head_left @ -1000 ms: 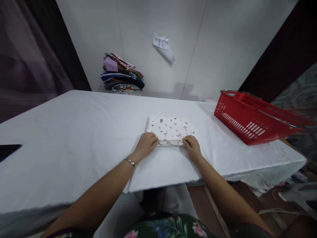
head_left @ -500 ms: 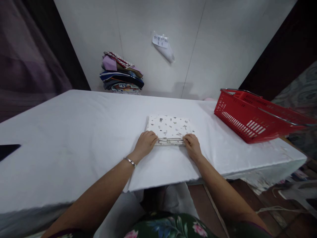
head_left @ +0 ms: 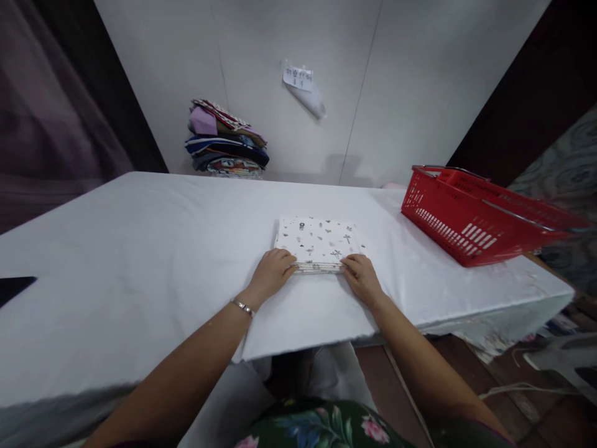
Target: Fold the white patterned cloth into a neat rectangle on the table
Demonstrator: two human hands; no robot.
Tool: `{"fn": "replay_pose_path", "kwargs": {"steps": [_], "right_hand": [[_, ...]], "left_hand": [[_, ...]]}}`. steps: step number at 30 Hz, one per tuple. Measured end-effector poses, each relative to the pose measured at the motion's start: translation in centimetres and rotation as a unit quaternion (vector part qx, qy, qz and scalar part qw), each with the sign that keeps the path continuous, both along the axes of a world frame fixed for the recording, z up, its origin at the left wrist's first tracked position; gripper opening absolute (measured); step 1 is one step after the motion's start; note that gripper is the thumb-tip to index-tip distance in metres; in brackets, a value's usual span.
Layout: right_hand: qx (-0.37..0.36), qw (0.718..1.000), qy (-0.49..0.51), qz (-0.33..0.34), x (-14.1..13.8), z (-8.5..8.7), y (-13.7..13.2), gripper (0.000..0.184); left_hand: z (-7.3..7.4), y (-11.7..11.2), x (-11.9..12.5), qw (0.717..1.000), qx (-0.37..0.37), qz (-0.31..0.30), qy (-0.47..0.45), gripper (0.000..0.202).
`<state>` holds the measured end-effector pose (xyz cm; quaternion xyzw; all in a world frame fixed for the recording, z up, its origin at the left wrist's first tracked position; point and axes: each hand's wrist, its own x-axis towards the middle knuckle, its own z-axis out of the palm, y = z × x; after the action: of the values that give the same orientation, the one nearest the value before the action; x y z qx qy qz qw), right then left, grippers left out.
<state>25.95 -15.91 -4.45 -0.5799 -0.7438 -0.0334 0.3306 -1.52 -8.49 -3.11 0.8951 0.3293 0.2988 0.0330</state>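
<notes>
A white cloth with small printed motifs lies folded into a layered rectangle on the table, its stacked edges facing me. My left hand grips the near left corner, fingers curled over the edge. At the near right corner, my right hand pinches the layers between thumb and fingers. The cloth's far side lies flat and untouched. Parts of both near corners are hidden under my fingers.
White fabric covers the table. On the right stands a red plastic basket with metal handles. A pile of folded fabrics is at the back wall, below left of a taped paper note. A dark flat object lies at the left edge.
Both hands keep hold of the near corners. The right hand has shifted slightly left, and the near folded edges look more evenly lined up. The view has moved a little.
</notes>
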Motion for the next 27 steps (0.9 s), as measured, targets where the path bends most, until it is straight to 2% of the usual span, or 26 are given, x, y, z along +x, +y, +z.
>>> {"fn": "replay_pose_path", "kwargs": {"steps": [8,12,21,27], "right_hand": [[-0.015,0.999,0.028,-0.018,-0.53,0.29,0.26,0.022],[0.010,0.997,0.071,-0.038,-0.51,0.11,0.42,0.022],[-0.002,0.999,0.041,-0.021,-0.36,0.12,0.03,0.021],[0.013,1.000,0.007,-0.015,-0.11,0.45,-0.51,0.025]], "left_hand": [[0.17,0.01,0.22,1.000,0.002,0.015,-0.016,0.021],[0.23,-0.16,0.32,1.000,0.008,0.011,-0.017,0.024],[0.33,-0.27,0.02,1.000,0.003,-0.011,0.020,0.016],[0.19,-0.25,0.01,1.000,0.005,0.010,0.003,0.016]]}}
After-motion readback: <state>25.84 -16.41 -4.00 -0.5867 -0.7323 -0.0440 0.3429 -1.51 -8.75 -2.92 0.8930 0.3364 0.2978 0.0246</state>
